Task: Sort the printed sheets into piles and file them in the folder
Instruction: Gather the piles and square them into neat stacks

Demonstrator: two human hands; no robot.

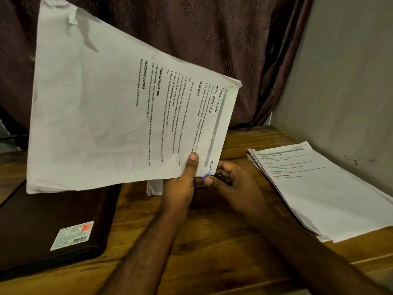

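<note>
A bundle of printed sheets [102, 116] headed "Reading Corner Setup" is held up above the table, tilted sideways. My left hand [182, 184] pinches its lower right corner, thumb on the front face. My right hand [229, 179] sits right beside that corner, fingers curled round a small blue and black object [207, 177], too hidden to identify. A second pile of printed sheets [331, 192] lies flat on the table at the right. A dark brown folder [42, 226] with a barcode sticker lies shut at the left, partly hidden by the raised sheets.
The wooden table [212, 237] runs under everything. A grey wall stands close on the right and a dark patterned curtain [212, 39] hangs behind. A small piece of white paper [154, 187] shows under the raised bundle.
</note>
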